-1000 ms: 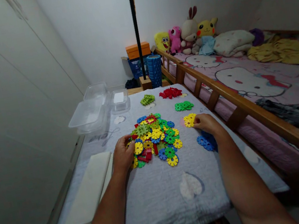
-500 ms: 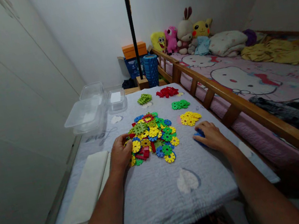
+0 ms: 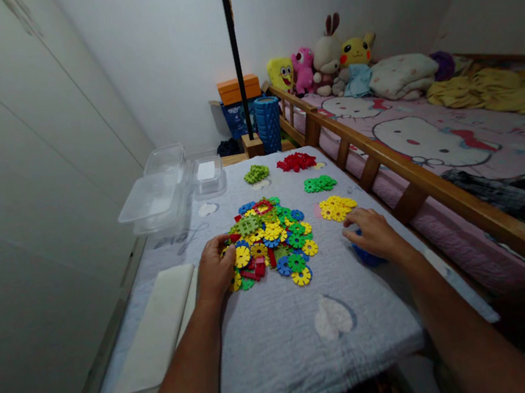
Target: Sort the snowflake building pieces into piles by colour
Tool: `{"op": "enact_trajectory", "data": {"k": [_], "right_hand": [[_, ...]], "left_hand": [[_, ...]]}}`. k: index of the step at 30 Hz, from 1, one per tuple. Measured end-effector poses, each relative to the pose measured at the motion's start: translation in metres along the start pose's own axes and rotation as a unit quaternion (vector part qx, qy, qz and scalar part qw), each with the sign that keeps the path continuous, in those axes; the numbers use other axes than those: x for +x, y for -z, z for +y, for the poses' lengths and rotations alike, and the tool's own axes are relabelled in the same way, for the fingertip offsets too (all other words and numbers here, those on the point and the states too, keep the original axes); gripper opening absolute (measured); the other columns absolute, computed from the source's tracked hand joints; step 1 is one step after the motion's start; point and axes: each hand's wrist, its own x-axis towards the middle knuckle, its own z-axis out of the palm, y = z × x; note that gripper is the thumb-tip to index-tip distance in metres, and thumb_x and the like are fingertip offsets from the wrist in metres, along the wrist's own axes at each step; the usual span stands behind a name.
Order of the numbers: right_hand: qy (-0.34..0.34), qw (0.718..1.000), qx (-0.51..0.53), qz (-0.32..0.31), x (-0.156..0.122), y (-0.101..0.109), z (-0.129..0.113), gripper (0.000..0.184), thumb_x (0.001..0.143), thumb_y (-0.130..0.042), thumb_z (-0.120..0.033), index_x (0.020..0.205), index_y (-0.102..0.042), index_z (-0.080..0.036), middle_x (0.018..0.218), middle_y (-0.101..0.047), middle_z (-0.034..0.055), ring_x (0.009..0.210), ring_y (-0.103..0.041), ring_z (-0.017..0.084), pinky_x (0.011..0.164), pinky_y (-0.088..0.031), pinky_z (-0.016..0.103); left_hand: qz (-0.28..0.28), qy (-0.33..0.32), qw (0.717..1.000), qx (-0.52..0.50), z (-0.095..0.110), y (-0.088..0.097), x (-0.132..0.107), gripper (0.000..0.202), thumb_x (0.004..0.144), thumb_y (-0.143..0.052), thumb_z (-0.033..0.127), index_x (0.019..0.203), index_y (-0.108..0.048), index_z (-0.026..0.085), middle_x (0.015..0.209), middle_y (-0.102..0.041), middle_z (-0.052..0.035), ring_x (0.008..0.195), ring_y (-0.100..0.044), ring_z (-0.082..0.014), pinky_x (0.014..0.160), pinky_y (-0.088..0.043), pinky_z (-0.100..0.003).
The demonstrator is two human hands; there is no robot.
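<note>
A mixed pile of plastic building pieces (image 3: 272, 230), with notched snowflake discs in yellow, green and blue plus red and light-green pieces, lies mid-table. My left hand (image 3: 216, 269) rests against the pile's left edge, thumb and forefinger apart, beside a yellow disc (image 3: 242, 256). Over a small group of blue discs (image 3: 369, 257) on the right, my right hand (image 3: 373, 232) hovers with fingers apart, partly hiding them. Just beyond it sit yellow discs (image 3: 338, 207), then green discs (image 3: 320, 183). Red pieces (image 3: 296, 162) and light-green pieces (image 3: 256, 174) form separate heaps at the back.
Clear plastic containers (image 3: 151, 199) stand at the table's back left, near a smaller lidded box (image 3: 207, 171). A folded pale cloth (image 3: 157, 330) lies left of my left arm. A wooden bed rail (image 3: 388, 161) borders the right side; a black pole (image 3: 236, 52) rises behind.
My right hand has loosened from the blue discs, its fingers lifting slightly, and more of the blue group shows below. My left hand stays by the pile. The view has shifted slightly.
</note>
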Motion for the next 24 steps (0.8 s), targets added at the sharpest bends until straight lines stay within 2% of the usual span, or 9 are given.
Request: {"op": "enact_trajectory", "data": {"k": [4, 7, 9, 14, 18, 24], "right_hand": [[0.073, 0.997, 0.004, -0.027, 0.036, 0.001, -0.042, 0.023, 0.092, -0.056, -0.026, 0.106, -0.072, -0.018, 0.112, -0.071, 0.0115, 0.107, -0.060, 0.025, 0.095, -0.039, 0.034], [0.077, 0.996, -0.010, -0.032, 0.060, -0.012, -0.070, 0.029, 0.092, -0.054, -0.024, 0.115, -0.071, -0.018, 0.121, -0.070, 0.0121, 0.110, -0.058, 0.027, 0.094, -0.038, 0.034], [0.064, 0.997, -0.018, -0.031, 0.070, -0.023, -0.080, 0.032, 0.092, -0.053, -0.021, 0.120, -0.070, -0.020, 0.125, -0.069, 0.0117, 0.110, -0.057, 0.027, 0.092, -0.038, 0.034], [0.046, 0.998, -0.027, -0.025, 0.080, -0.040, -0.083, 0.032, 0.092, -0.054, -0.021, 0.119, -0.071, -0.022, 0.124, -0.070, 0.0097, 0.110, -0.057, 0.026, 0.090, -0.038, 0.032], [0.040, 0.999, -0.033, -0.006, 0.081, -0.039, -0.078, 0.028, 0.095, -0.053, -0.026, 0.111, -0.075, -0.023, 0.116, -0.073, 0.0094, 0.107, -0.059, 0.025, 0.089, -0.038, 0.033], [0.042, 0.999, -0.017, 0.010, 0.080, -0.036, -0.073, 0.028, 0.096, -0.052, -0.024, 0.106, -0.078, -0.022, 0.107, -0.076, 0.0099, 0.104, -0.061, 0.023, 0.090, -0.040, 0.031]], "left_hand": [[-0.003, 0.006, 1.000, -0.001, 0.004, 0.001, 0.000, 0.034, 0.082, -0.058, 0.038, 0.108, -0.068, 0.019, 0.107, -0.071, -0.0086, 0.099, -0.067, -0.0246, 0.092, -0.054, -0.039], [0.000, 0.003, 1.000, -0.004, 0.005, 0.000, 0.000, 0.033, 0.081, -0.059, 0.036, 0.107, -0.068, 0.020, 0.105, -0.071, -0.0079, 0.099, -0.067, -0.0242, 0.091, -0.054, -0.038], [0.006, 0.004, 1.000, -0.006, 0.005, 0.000, 0.000, 0.033, 0.080, -0.060, 0.036, 0.107, -0.068, 0.020, 0.104, -0.071, -0.0073, 0.097, -0.067, -0.0240, 0.089, -0.054, -0.038], [0.005, 0.002, 1.000, -0.004, 0.005, 0.001, -0.001, 0.033, 0.080, -0.060, 0.037, 0.107, -0.070, 0.021, 0.103, -0.071, -0.0068, 0.094, -0.067, -0.0233, 0.087, -0.055, -0.037], [-0.003, -0.003, 1.000, 0.006, 0.007, 0.002, -0.001, 0.033, 0.082, -0.058, 0.037, 0.108, -0.070, 0.021, 0.104, -0.071, -0.0072, 0.096, -0.066, -0.0236, 0.088, -0.054, -0.037], [0.000, -0.005, 1.000, 0.017, 0.004, 0.001, 0.000, 0.033, 0.082, -0.058, 0.036, 0.109, -0.069, 0.021, 0.107, -0.071, -0.0077, 0.099, -0.066, -0.0241, 0.091, -0.053, -0.038]]}}
